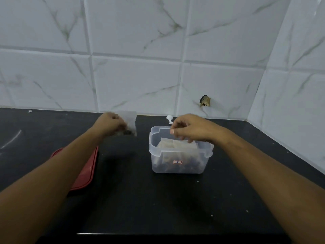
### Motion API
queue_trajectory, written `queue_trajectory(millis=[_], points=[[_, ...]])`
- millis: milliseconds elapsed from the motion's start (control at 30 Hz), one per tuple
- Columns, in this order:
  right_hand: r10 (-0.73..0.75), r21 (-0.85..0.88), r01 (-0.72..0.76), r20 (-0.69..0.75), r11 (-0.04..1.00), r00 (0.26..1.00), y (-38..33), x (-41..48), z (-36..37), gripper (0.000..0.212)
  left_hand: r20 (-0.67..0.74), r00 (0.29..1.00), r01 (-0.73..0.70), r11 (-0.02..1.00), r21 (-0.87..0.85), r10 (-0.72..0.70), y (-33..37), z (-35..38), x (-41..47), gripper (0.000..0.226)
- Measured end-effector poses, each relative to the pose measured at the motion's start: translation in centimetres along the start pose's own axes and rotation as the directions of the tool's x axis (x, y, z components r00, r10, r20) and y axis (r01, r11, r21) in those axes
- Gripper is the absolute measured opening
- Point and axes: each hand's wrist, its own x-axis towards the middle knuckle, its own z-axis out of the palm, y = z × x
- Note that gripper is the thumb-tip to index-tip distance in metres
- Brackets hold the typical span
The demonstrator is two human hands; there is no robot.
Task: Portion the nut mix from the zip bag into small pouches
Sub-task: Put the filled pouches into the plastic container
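A clear plastic box (177, 166) stands on the black counter and holds several small filled pouches (177, 146) standing upright. My left hand (110, 125) grips a small clear pouch (130, 121) with dark nuts in its bottom, held up left of the box; this pouch is blurred. My right hand (190, 129) hovers over the box's open top with fingers curled down toward the pouches; I cannot tell whether it pinches anything.
A red lid (86, 171) lies on the counter under my left forearm. A small white hook-like piece (169, 118) sits behind the box by the tiled wall. The wall corner closes in on the right; the counter's front edge (158, 234) runs below.
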Motion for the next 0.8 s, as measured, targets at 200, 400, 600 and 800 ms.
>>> queue_trajectory(millis=[200,400,600,800], points=[[0.078,0.441,-0.01,-0.136,0.897,0.988,-2.0,0.4,-0.4,0.032,0.134,0.98,-0.083,0.918,-0.388,0.145,8.6,1.6,-4.4,0.045],[0.166,0.577,-0.062,-0.129,0.815,0.978,-1.6,-0.5,-0.3,0.029,0.318,0.921,-0.158,0.963,-0.218,0.223,10.6,4.2,-7.6,0.061],[0.266,0.353,-0.262,0.036,0.898,0.963,-0.2,-1.4,0.2,0.018,0.164,0.891,-0.453,0.854,0.258,0.423,10.0,5.2,-7.2,0.037],[0.166,-0.065,-0.17,-0.066,0.983,0.984,-0.1,-1.0,0.2,0.003,0.41,0.795,-0.603,0.649,0.463,0.447,10.8,6.8,-8.0,0.005]])
